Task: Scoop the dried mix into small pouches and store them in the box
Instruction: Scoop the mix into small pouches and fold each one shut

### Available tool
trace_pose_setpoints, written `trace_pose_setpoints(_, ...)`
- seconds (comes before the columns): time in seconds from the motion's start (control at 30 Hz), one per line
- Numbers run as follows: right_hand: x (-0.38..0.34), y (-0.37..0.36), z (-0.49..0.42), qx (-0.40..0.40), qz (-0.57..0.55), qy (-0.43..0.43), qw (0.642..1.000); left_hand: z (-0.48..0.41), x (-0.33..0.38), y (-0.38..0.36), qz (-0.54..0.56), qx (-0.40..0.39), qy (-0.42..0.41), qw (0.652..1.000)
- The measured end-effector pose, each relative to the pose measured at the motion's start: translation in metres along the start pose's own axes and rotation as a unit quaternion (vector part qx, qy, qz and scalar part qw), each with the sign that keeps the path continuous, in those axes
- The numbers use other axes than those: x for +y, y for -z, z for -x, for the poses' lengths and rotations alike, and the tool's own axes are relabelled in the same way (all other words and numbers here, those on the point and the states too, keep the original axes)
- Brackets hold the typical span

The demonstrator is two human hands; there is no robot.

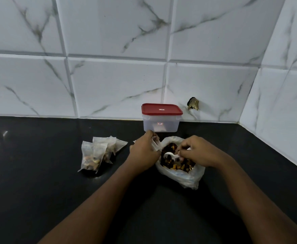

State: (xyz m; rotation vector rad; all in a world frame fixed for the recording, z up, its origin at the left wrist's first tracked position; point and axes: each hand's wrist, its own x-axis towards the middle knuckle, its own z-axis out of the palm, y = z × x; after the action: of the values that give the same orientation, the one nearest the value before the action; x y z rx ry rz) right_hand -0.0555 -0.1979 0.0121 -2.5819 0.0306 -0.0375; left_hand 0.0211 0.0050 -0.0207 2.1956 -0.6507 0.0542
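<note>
My left fingers (pixel 151 136) pinch a pouch (pixel 156 144); my right fingers (pixel 183 150) grip the scoop (pixel 170 154) in the dried mix (pixel 179 165). I'd load level, tip slowly

I count three filled pouches (pixel 95 155) clustered at nine o'clock from my two hands, one empty pouch (pixel 156 144) pinched in my left hand (pixel 142 152), one white scoop (pixel 169 154) gripped by my right hand (pixel 197 152), one plastic bag (pixel 179 176) of dried mix (pixel 168 148), and one red-lidded box (pixel 161 120) at twelve o'clock.
</note>
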Motion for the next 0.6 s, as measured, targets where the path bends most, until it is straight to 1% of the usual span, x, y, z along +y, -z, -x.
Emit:
trace_pose_setpoints(0.13, -0.001, -0.005, 0.0, -0.017, -0.071, -0.011, 0.997, 0.0, 0.0, 0.0, -0.002, -0.001, 0.0, 1.0)
trace_pose_setpoints(0.33, 0.004, -0.006, -0.002, 0.006, -0.204, -0.05, 0.978, 0.0, -0.001, -0.001, -0.005, 0.004, 0.001, 1.0)
trace_pose_setpoints(0.5, 0.015, 0.0, -0.005, 0.025, -0.323, -0.09, 0.942, 0.0, 0.0, -0.001, -0.009, 0.002, 0.006, 1.0)
trace_pose_setpoints(0.6, 0.016, 0.003, -0.007, 0.048, -0.385, -0.083, 0.918, -0.001, 0.001, -0.001, -0.01, -0.003, 0.01, 1.0)
